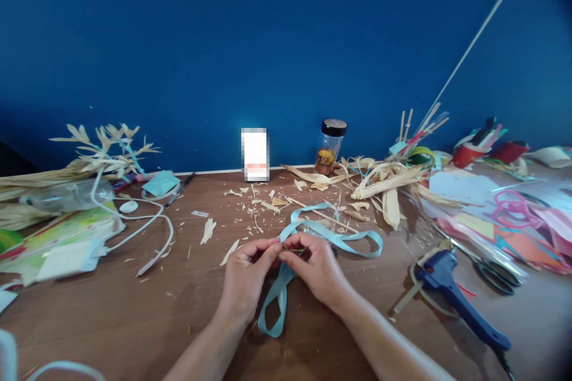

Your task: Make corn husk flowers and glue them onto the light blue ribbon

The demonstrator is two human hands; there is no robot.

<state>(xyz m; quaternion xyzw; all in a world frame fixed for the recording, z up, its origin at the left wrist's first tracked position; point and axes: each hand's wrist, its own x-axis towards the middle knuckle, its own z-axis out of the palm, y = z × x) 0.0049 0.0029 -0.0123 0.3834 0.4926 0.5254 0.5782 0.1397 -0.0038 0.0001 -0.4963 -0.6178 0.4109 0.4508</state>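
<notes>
Ribbon: light blue (282, 281), gathered at the fingertips above the tabletop (156, 321); one loop falls toward the person, more loops spread out beyond the hands.
Left grip: closed (248, 268), thumb and index finger pinching what looks like the ribbon's gathered part; the fingers hide exactly what lies between them.
Right grip: closed too (318, 265), its fingertips meeting the left ones at the same spot, apparently on the ribbon.
Strand: a thin, yellowish-green piece (298, 250) at the right fingers, too small to identify.
Ribbon weight: very light, judging by its thin band; the loops should add hardly any pull.
Ribbon stiffness: soft and pliant, likely to fold or twist easily, though the loops keep a rounded form.
Ribbon surface: smooth-looking with a slight sheen, so probably a little slippery where layers overlap.
Ribbon strength: unlikely to break; creasing and slipping seem the likelier faults.
Best hold: a fingertip pinch across the gathered part, loops left loose.
Scraps: pale flakes (208, 230) near the hands could cling to the ribbon.
</notes>
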